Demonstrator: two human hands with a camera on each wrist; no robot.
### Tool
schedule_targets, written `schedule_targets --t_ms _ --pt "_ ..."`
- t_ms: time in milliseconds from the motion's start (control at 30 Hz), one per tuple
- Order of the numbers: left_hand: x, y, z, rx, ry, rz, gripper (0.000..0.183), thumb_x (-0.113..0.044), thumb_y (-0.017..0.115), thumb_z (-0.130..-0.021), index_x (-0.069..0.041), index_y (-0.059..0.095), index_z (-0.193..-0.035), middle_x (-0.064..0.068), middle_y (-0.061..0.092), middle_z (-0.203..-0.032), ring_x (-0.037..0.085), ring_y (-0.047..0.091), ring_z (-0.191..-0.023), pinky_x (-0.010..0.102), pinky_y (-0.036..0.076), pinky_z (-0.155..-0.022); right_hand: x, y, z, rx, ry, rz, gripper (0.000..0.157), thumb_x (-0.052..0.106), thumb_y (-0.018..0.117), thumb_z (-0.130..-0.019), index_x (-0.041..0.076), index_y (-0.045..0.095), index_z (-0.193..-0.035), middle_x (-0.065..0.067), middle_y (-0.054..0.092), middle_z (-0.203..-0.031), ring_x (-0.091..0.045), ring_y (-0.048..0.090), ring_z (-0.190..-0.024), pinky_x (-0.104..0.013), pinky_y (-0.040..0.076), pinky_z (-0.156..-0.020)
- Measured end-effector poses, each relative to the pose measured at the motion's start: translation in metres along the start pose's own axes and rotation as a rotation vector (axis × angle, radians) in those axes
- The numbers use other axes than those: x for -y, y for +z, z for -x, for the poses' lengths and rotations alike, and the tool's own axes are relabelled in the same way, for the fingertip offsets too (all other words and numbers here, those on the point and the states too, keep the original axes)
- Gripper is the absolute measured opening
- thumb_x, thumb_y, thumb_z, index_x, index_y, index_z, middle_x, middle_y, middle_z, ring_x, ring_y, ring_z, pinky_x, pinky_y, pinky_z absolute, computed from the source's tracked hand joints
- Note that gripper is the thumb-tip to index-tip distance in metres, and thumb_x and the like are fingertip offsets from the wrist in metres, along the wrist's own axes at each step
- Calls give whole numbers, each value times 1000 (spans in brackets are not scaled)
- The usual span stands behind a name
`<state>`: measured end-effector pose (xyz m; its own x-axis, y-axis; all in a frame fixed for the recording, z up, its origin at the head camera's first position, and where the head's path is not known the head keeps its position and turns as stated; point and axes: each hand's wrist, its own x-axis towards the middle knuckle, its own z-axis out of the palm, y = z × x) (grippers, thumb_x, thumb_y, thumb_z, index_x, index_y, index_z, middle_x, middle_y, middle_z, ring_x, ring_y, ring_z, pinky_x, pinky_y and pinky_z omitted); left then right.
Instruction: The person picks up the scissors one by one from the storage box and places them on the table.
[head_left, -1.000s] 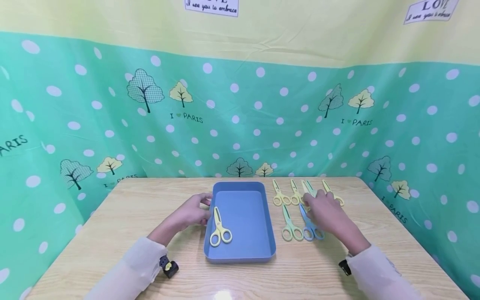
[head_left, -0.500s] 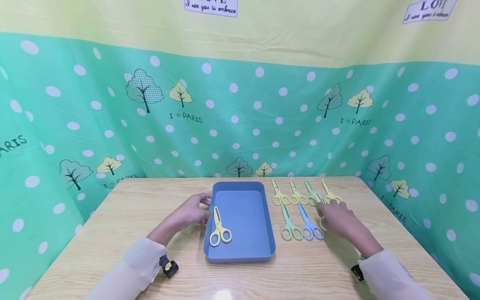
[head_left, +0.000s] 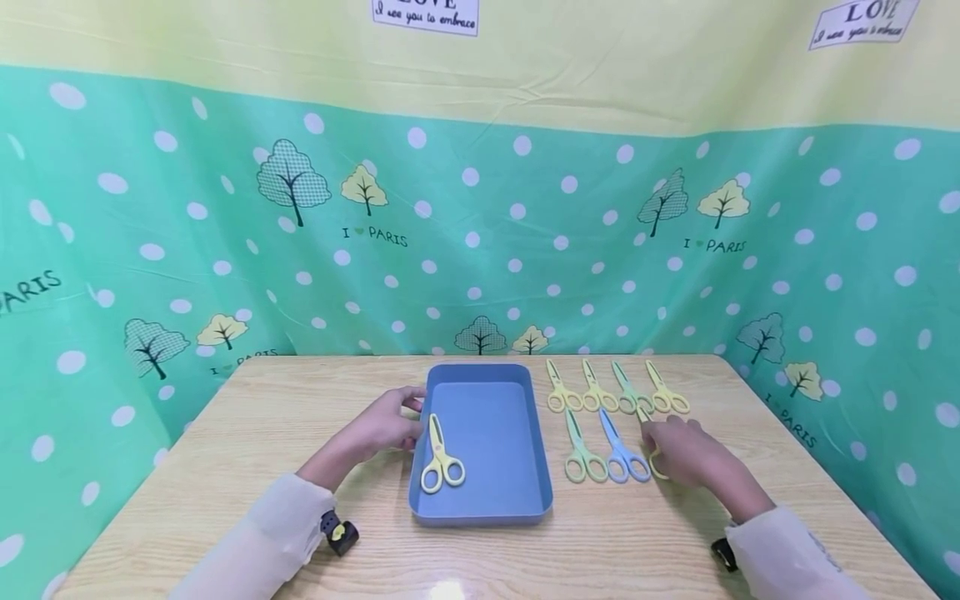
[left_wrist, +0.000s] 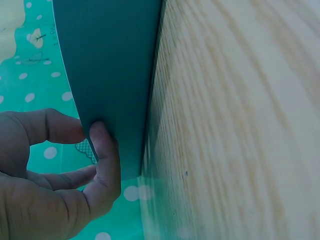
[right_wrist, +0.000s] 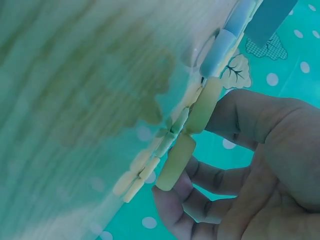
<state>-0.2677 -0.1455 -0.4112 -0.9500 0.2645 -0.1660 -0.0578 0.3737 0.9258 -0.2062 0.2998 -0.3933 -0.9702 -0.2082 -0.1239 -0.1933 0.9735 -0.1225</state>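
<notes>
My left hand [head_left: 384, 422] is at the left wall of the blue tray [head_left: 480, 518]. In the left wrist view the thumb lies on the wall's outside and a finger meets its rim, so the wall is pinched between them. Inside the tray one pair of yellow scissors [head_left: 441, 461] rests at the left. On the right, my right hand [head_left: 681, 448] holds yellow scissors [right_wrist: 176, 162] by the handle loops, low at the table. The hand covers part of them in the head view. Blue scissors [head_left: 619, 450] lie just left of that hand.
Green scissors [head_left: 580, 454] lie between the tray and the blue pair. Behind them is a row of yellow scissors [head_left: 558, 390] and green scissors [head_left: 627, 392], blades pointing away. A polka-dot cloth [head_left: 517, 250] hangs at the wooden table's [head_left: 315, 533] back edge.
My right hand has carried the yellow scissors from over the back row rightward and toward me, down beside the blue pair. The left hand and tray have stayed put.
</notes>
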Motion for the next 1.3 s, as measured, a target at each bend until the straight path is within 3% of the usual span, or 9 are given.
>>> schedule_targets --t_ms 367,833,1033,1300 --pt "1 0 -1 3 5 0 80 12 59 -75 4 39 -153 24 49 -131 21 59 -67 35 58 -61 -1 0 -1 64 2 -10 15 2 69 -86 14 62 -88 -3 54 -81 -24 48 -74 -39 43 -66" --pt "1 0 0 -4 9 -7 81 12 61 -75 4 39 -153 24 49 -131 21 59 -67 35 58 -62 -3 1 0 72 -32 -88 18 1 70 -85 14 60 -91 -2 53 -79 -20 49 -69 -33 43 -59" --pt "1 1 1 -3 7 -8 80 11 61 -76 3 39 -153 24 49 -132 21 59 -68 35 58 -61 1 -7 0 69 -26 -60 21 3 72 -86 16 63 -99 -4 55 -85 -21 49 -74 -34 43 -61" --pt "0 0 0 -4 6 -8 80 12 61 -76 4 39 -153 25 49 -132 20 59 -68 34 57 -61 18 -18 -2 11 -96 -46 22 6 68 -93 9 64 -114 -9 58 -98 -23 50 -80 -37 48 -65"
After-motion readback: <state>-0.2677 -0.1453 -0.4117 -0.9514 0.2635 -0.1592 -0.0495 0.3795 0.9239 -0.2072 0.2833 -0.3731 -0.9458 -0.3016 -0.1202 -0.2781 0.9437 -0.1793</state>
